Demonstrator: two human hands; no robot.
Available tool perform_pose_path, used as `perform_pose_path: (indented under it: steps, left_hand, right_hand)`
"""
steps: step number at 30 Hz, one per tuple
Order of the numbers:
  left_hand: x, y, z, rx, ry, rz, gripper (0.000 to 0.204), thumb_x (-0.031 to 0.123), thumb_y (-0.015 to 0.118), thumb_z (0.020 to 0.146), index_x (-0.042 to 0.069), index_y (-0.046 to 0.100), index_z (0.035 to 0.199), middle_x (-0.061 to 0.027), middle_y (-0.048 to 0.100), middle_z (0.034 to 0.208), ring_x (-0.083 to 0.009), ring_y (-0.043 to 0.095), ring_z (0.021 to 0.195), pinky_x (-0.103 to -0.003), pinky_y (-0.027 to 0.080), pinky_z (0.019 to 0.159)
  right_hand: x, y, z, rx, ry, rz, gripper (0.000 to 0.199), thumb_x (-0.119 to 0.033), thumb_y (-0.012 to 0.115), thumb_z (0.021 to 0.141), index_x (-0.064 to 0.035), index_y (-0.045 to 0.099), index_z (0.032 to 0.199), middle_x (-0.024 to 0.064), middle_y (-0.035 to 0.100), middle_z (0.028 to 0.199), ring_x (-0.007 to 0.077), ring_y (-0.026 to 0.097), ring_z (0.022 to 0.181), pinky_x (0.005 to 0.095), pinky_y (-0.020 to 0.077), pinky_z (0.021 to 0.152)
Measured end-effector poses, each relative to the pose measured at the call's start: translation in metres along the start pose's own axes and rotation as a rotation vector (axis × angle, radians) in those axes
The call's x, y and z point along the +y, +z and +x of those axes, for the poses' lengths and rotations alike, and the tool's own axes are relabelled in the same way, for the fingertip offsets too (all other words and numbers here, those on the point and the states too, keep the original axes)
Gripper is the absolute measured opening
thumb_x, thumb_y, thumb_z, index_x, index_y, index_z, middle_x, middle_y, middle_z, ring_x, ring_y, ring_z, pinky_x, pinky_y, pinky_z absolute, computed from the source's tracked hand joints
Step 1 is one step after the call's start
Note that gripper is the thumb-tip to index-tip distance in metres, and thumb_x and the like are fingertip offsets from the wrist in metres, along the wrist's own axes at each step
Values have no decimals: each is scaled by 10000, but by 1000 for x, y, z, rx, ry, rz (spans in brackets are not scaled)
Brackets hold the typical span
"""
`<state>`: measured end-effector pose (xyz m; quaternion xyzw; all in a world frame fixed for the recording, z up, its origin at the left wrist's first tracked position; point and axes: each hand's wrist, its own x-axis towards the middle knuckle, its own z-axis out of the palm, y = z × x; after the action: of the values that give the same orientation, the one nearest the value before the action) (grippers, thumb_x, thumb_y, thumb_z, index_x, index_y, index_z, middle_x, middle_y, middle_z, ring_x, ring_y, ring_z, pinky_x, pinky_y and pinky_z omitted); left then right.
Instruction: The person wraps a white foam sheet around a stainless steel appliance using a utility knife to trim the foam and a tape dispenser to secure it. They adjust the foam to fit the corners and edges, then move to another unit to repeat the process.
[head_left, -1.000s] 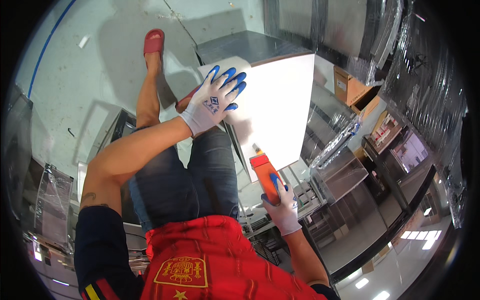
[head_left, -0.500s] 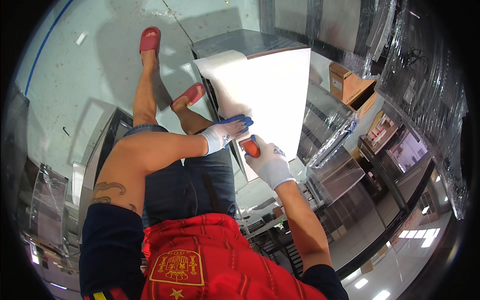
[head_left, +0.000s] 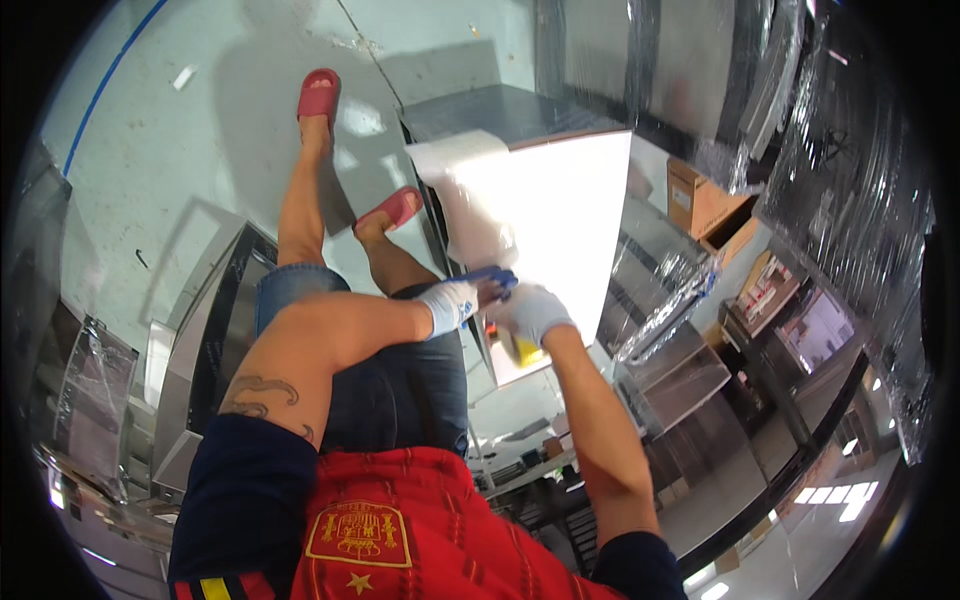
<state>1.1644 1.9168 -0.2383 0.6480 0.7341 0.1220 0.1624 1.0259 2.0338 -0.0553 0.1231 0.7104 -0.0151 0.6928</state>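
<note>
Both gloved hands, left hand and right hand, are now meeting together, gripping a yellow tool beside the white panel.

Hands meet at the white panel's lower left edge: left hand and right hand touching, no gap between. Open floor left of the panel, broken only by legs and red sandals. Right of the panel, wrapped steel units and a cardboard box crowd close. Dark cabinet flanks the left thigh.
</note>
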Motion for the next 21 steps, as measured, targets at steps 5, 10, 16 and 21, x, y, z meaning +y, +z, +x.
perform_pose_path:
  steps: [5, 10, 16, 21]
  left_hand:
    - [23, 19, 41, -128, 137, -250, 652, 231, 506, 1044, 39, 381, 1654, -159, 347, 1759, -331, 245, 1667, -495, 211, 1378]
    - [24, -18, 24, -29, 111, -70, 599, 316, 385, 1145, 20, 386, 1665, -149, 320, 1787, -337, 229, 1673, -564, 118, 1389]
    - [-47, -110, -51, 143, -234, -717, 591, 284, 557, 1043, 42, 526, 1581, -173, 533, 1619, -317, 396, 1599, -524, 180, 1383]
    - [-188, -110, -77, 419, -739, -781, 631, 373, 501, 1113, 27, 459, 1639, -198, 420, 1727, -351, 389, 1606, -529, 191, 1372]
  right_hand:
    - [22, 27, -59, 131, -34, 402, 585, -428, 751, 865, -73, 751, 1330, 253, 783, 1165, 417, 755, 1114, 435, 577, 996]
    - [30, 14, -114, 272, -16, 485, 630, -308, 773, 899, -41, 679, 1462, 244, 786, 1218, 313, 785, 1133, 370, 572, 1018]
    - [32, -11, -149, 413, -55, 657, 639, -123, 762, 898, 33, 625, 1502, 189, 778, 1243, 185, 730, 1139, 346, 566, 1029]
    - [24, -22, -155, 456, -128, 679, 683, -98, 772, 883, 16, 598, 1534, 226, 734, 1311, 266, 741, 1183, 369, 557, 1045]
